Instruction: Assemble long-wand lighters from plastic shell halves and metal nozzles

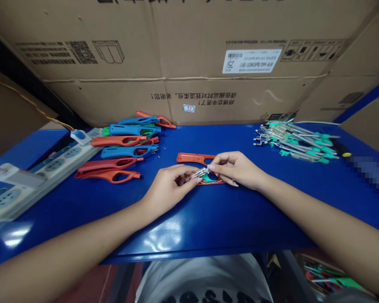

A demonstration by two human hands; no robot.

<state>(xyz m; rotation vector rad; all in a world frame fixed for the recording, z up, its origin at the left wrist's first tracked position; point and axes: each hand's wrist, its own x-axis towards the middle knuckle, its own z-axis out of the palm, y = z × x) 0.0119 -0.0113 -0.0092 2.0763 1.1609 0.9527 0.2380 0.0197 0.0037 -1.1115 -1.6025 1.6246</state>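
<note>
At the middle of the blue table, my left hand (pixel 169 184) is closed around a clear, metallic-looking lighter core (pixel 198 173). The fingertips of my right hand (pixel 238 169) pinch at the core's right end; a tiny white part shows there. Just under the fingers lies an orange lighter shell half (pixel 212 182), partly covered, with a green trigger (pixel 210 177) within its outline. Behind them rests another orange shell half (pixel 189 158), its inner side facing up and its right end hidden by my right hand.
Several orange, red and blue lighter shells (pixel 126 151) are piled left, beside a white power strip (pixel 55 168). Lighter cores with green triggers (pixel 298 141) lie in a heap at right, near a black-and-yellow handle (pixel 341 150). A large cardboard box (pixel 189 63) closes off the back.
</note>
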